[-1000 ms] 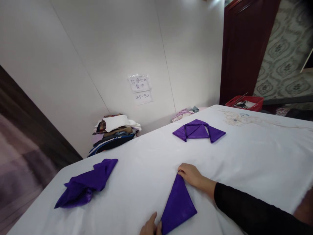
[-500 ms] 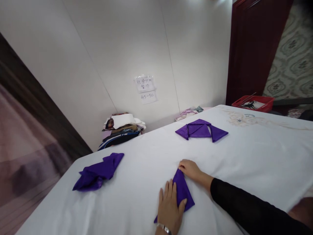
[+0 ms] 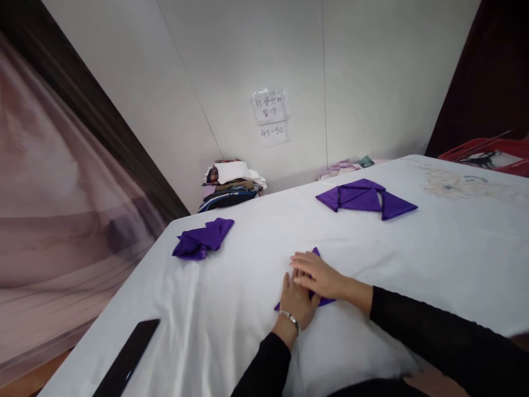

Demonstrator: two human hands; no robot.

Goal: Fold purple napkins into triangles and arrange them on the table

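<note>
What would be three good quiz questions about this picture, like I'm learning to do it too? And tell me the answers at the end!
1. Pick one: what colour is the cloth under the left hand and right hand? A) red B) purple C) yellow

2. True or false: the silver bracelet is on the left wrist.

3. Fill the gap: the lower paper note says 45-__.

Key: 1. B, purple. 2. True. 3. 50.
</note>
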